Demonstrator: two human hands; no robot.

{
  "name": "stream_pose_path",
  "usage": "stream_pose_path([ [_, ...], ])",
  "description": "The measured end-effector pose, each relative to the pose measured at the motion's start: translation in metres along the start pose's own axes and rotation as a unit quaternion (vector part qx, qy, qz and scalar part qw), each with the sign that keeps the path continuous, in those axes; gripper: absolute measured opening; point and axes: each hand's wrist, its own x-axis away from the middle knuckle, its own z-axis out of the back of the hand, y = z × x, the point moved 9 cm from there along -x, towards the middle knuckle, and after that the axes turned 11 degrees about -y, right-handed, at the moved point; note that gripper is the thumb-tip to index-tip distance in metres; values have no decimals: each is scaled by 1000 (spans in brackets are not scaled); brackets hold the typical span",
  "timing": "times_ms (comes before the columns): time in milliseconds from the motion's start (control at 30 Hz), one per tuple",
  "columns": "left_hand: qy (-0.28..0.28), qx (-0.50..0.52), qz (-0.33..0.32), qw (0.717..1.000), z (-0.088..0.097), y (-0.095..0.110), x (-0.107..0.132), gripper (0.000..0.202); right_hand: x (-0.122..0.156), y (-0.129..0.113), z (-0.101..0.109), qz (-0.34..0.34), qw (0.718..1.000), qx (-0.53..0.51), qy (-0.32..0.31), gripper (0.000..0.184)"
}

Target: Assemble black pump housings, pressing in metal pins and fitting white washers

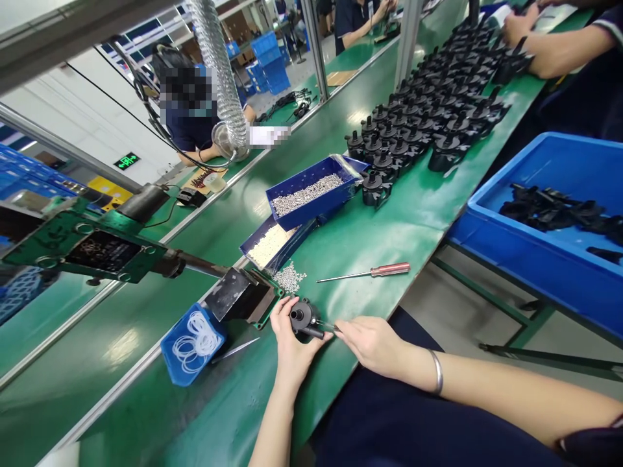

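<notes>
- Reference: take clock directions from the black housing (302, 316), with 12 at the top of the view. The housing is on the green bench (377, 237), in your left hand.
- Your left hand (291, 350) grips the housing from 7 o'clock; fingers clamp its upper-left side, with the thumb at its lower-right end.
- Your right hand (372, 344) is at 4 o'clock. Its fingertips are pinched together on a thin metal tool (325, 325), pointed at the housing; tip contact cannot be determined.
- Pile of small silver parts (290, 277): 11 o'clock, just beyond the housing.
- Screwdriver with red handle (390, 269): 2 o'clock, lying flat.
- Pointed metal strip (238, 349): 8 o'clock.
- Black block (234, 293) of the bench fixture: between 9 and 10 o'clock.
- Blue cup (170, 364) containing white rings (198, 344): between 8 and 9 o'clock.
- Bin of cream-coloured parts (268, 245): 11 o'clock. Dark blue bin of metal pins (309, 193): 12 o'clock.
- Large blue tote (540, 263) holding black parts: between 2 and 3 o'clock.
- Rows of black assemblies (413, 123): 1 o'clock.
- Co-worker's hand (518, 29): between 1 and 2 o'clock, beside the rows.
</notes>
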Motion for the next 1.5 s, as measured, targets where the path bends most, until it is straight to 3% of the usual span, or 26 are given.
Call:
stream_pose_path([
  [367, 78, -18, -37, 996, -1, -1, 2, 86, -8, -8, 8, 3, 999, 28, 45, 20],
  [500, 28, -13, -49, 998, -3, -9, -6, 78, -12, -15, 4, 6, 999, 34, 30, 20],
  [633, -5, 4, -62, 998, -5, -12, -11, 88, -15, -18, 0, -4, 1000, 8, 7, 25],
  [767, 54, 35, -25, 998, -4, -9, -8, 92, -17, -17, -3, -22, 999, -30, -3, 24],
  [933, 106, 38, 10, 994, -5, -1, -4, 77, -19, -15, -6, -37, 998, -53, -8, 19],
  [1200, 68, 37, 40, 996, -7, -1, -6, 70, -19, -14, -9, -32, 999, -39, -20, 23],
  [1400, 50, -28, 47, 997, -4, 8, -9, 64, -23, -12, -16, -49, 995, -46, -79, 20],
  [1500, 44, -15, 56, 997, -4, 5, -9, 67, -24, -12, -14, -50, 994, -54, -76, 18],
])
